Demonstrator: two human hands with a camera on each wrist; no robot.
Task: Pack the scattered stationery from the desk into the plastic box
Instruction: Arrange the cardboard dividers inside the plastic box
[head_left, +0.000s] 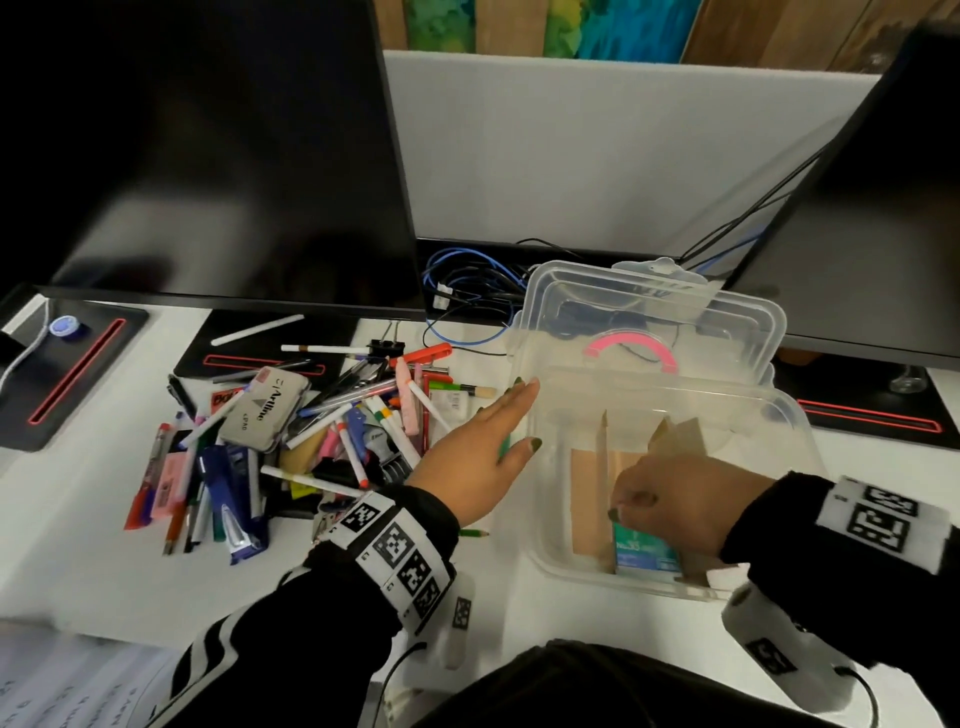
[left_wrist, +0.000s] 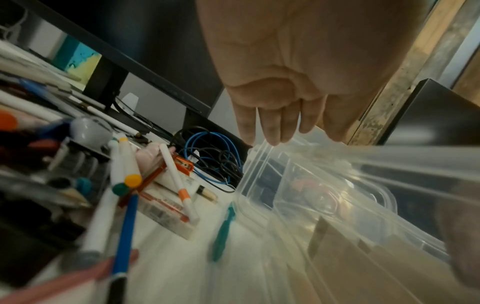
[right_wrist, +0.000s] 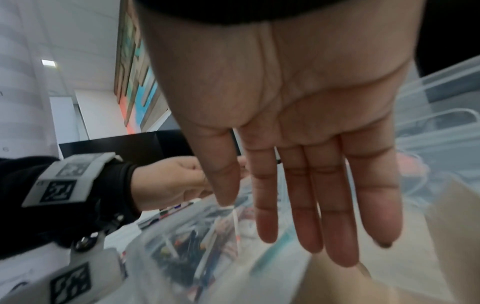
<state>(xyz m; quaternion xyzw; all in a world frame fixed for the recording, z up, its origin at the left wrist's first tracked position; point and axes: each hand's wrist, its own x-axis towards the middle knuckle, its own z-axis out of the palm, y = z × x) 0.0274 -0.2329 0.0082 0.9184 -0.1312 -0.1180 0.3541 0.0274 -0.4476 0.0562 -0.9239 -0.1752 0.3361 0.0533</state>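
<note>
On the white desk (head_left: 130, 587) the plastic box (head_left: 571, 571) sits open toward the right edge, its clear lid (head_left: 727, 306) standing up at the back. The pile of stationery (head_left: 311, 431) lies just to its left, below the dark monitor (head_left: 208, 156). From the head camera we see our left hand (head_left: 483, 457) stretched flat with its fingers straight and nothing in it, poised beside the box's left wall. The left wrist camera adds what lies beneath it: a teal pen (left_wrist: 222, 232) alone on the desk along that wall, and blue cables (left_wrist: 207, 156) coiled at the desk's back edge. Our right hand (head_left: 685, 504) reaches down inside the box near its front wall, over a teal packet (head_left: 647, 553) standing next to flat wooden pieces (head_left: 587, 499). From above its fingers look bent and mostly hidden. The right wrist camera shows the palm instead, with the fingers (right_wrist: 335, 205) straight, together and holding nothing. We cannot tell whether their tips touch the packet. Only the head camera shows the Artline ink pad (head_left: 262, 413) on top of the pile and a green pencil (head_left: 475, 532) near our left wrist.
</note>
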